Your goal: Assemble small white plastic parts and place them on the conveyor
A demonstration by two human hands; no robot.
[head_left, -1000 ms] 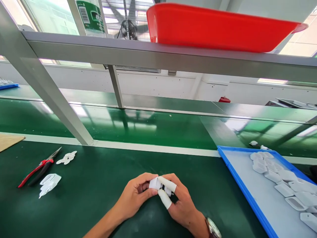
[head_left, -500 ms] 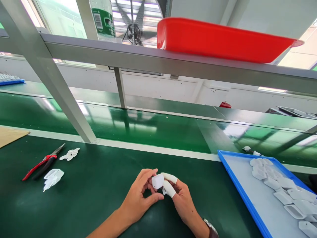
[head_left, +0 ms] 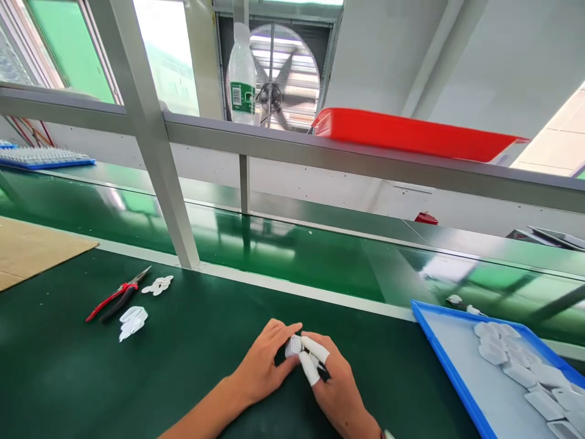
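Observation:
Low in the middle of the view, my left hand (head_left: 267,363) and my right hand (head_left: 331,381) meet over the dark green bench top (head_left: 192,341). Between their fingertips sits a small white plastic part (head_left: 293,346), held by both hands. White finger cots cover the thumb and forefinger of my right hand. Most of the part is hidden by the fingers.
A blue tray (head_left: 457,366) with several white plastic parts stands at the right. Red-handled pliers (head_left: 117,296) and white scraps (head_left: 131,321) lie at the left, beside cardboard (head_left: 31,247). A green conveyor belt (head_left: 292,250) runs behind. Overhead, a shelf rail carries a red bin (head_left: 411,134) and a bottle (head_left: 241,79).
The view has tilted up, so the hands sit lower in the frame. My fingers have closed in over the white part, which shows less than before.

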